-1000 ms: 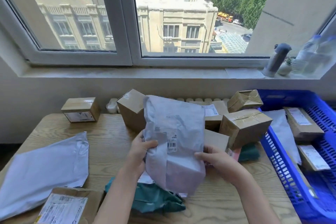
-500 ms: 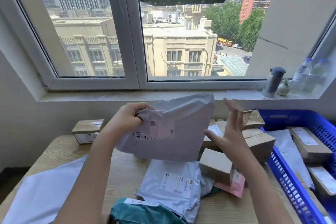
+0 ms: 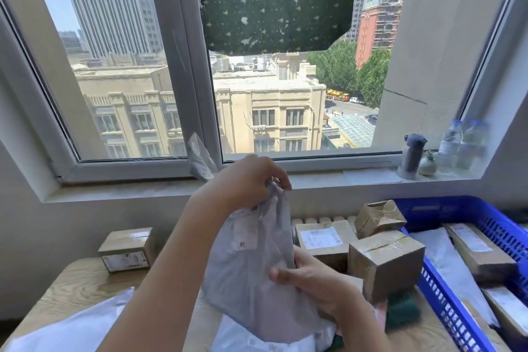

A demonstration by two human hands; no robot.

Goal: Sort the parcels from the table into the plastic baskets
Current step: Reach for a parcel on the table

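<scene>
Where the pale wooden desk (image 3: 71, 286) runs up to a white wall, a wide window looks out on city buildings and trees, with a dark green patterned cloth (image 3: 274, 3) hanging over the upper glass. On the windowsill (image 3: 314, 181), at its right end, stand one grey flask (image 3: 411, 156), one small potted plant (image 3: 427, 163) and two clear plastic bottles (image 3: 451, 141). A single sheet of paper (image 3: 371, 176) lies flat just left of them.

Both hands are closed on one grey plastic mailer (image 3: 251, 266), held upright above the middle of the desk. The left hand (image 3: 245, 180) pinches its gathered top up at sill height, and the right hand (image 3: 311, 280) grips its lower right side.

Four cardboard boxes show on the desk — a lone box (image 3: 125, 248) at the far left near the wall, and three clustered right of the mailer: a labelled box (image 3: 323, 240), a crumpled box (image 3: 380, 216) behind it and a front box (image 3: 385, 263). Two white mailers lie at the near edge, one at the left (image 3: 71, 328) and one beneath the held parcel (image 3: 257, 340). One dark green bag (image 3: 403, 308) pokes out just below the front box.

One blue plastic basket (image 3: 434, 210) sits at the desk's right end. In it lie two long cartons (image 3: 480, 248) and one pale bag (image 3: 454, 268).
</scene>
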